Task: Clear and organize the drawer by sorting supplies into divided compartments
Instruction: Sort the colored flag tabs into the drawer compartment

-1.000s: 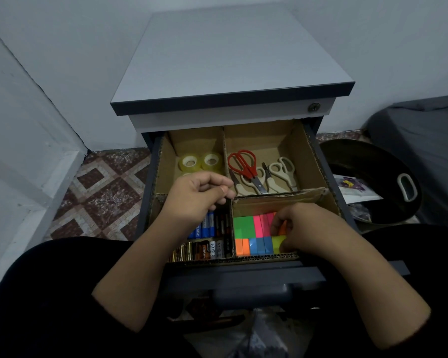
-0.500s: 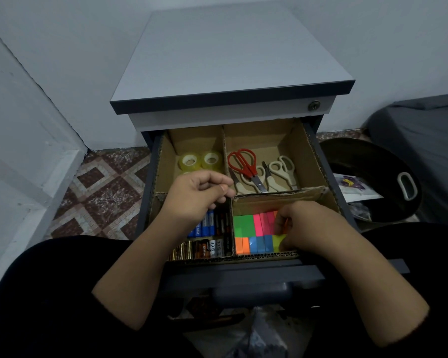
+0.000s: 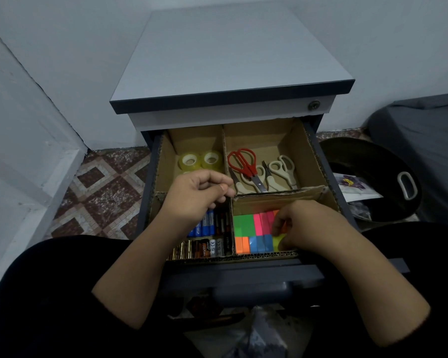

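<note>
The drawer (image 3: 318, 161) stands pulled out of a grey cabinet (image 3: 230, 58), lined with cardboard dividers (image 3: 224, 151) that split it into 4 compartments. The far left one holds 2 tape rolls (image 3: 201, 160) side by side. The far right one holds scissors (image 3: 259, 171): 1 red-handled pair lying across cream-handled pairs. The near left compartment holds batteries (image 3: 207, 237), some blue, some black, some copper-topped, packed in rows. The near right compartment holds sticky notes (image 3: 254, 232) in blocks: green and pink in the back row, orange, blue and yellow in the front row.

The left hand (image 3: 195, 197) hovers over the middle of the left side, above the batteries, its fingers curled loosely with the thumb beside the forefinger; whether anything is pinched between them cannot be told. The right hand (image 3: 303, 224) is down in the near right compartment, fingers curled onto the right end of the sticky notes, touching the yellow and orange blocks there.

To the right of the cabinet a black bin (image 3: 373, 182) sits on the floor with papers in it. Patterned tile floor (image 3: 101, 192) shows at left
</note>
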Action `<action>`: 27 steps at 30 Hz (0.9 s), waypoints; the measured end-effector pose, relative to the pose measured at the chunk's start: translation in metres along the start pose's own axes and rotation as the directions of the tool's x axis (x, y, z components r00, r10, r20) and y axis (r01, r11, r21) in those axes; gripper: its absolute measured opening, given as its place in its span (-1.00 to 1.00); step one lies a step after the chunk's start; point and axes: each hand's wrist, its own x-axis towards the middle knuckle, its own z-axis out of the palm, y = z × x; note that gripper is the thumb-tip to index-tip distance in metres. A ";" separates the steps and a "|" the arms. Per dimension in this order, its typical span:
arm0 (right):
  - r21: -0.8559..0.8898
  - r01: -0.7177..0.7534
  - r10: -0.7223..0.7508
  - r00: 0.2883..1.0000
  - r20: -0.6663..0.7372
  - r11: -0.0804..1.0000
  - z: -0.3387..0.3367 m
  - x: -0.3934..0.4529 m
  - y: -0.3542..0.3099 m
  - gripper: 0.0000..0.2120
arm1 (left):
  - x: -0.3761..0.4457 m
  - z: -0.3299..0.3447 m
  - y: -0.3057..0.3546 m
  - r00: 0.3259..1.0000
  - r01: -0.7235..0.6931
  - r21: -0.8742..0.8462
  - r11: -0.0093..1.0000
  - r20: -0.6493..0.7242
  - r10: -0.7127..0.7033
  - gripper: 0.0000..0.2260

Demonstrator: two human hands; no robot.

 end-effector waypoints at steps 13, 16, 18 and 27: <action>-0.023 -0.019 0.019 1.000 -0.001 1.000 -0.002 0.002 0.001 -0.80 | 0.000 0.000 0.000 1.000 0.003 -0.007 1.000 -0.002 -0.003 -0.85; -0.026 -0.008 0.008 1.000 0.005 1.000 -0.002 0.002 0.001 -0.84 | 0.000 0.000 0.000 1.000 0.004 -0.009 1.000 -0.002 -0.004 -0.84; -0.024 -0.001 0.001 1.000 0.000 1.000 -0.001 0.002 0.002 -0.85 | 0.000 0.000 0.000 1.000 0.005 -0.008 1.000 -0.001 -0.005 -0.84; -0.023 0.028 -0.028 1.000 0.011 0.999 -0.003 0.000 0.000 -0.85 | -0.001 0.001 0.001 1.000 0.008 -0.008 1.000 -0.003 -0.008 -0.84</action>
